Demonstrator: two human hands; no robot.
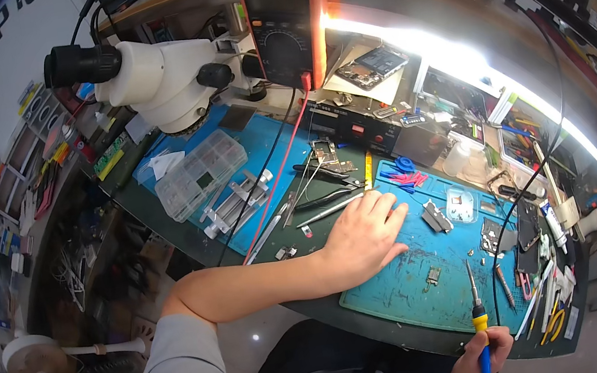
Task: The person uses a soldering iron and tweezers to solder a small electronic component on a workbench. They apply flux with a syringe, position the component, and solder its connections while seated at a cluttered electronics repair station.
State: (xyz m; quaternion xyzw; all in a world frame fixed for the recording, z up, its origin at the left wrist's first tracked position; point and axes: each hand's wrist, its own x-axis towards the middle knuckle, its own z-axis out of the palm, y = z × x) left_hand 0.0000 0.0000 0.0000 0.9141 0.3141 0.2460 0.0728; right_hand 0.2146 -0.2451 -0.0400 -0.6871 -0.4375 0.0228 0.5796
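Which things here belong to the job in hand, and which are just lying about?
Likely in the job:
soldering iron, held in the right hand
blue mat, partly under the left hand
small board piece, on the mat, left of the iron's tip

Apparently just lying about:
multimeter
microscope
clear compartment box
yellow-handled pliers

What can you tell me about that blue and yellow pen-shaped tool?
It looks like a soldering iron: a slim, metallic-looking shaft narrowing to a tip, then a yellow section and a blue, plastic-looking handle. The right hand grips the handle, with the tip pointing away from the person, over the blue mat. Whether it's hot can't be told.
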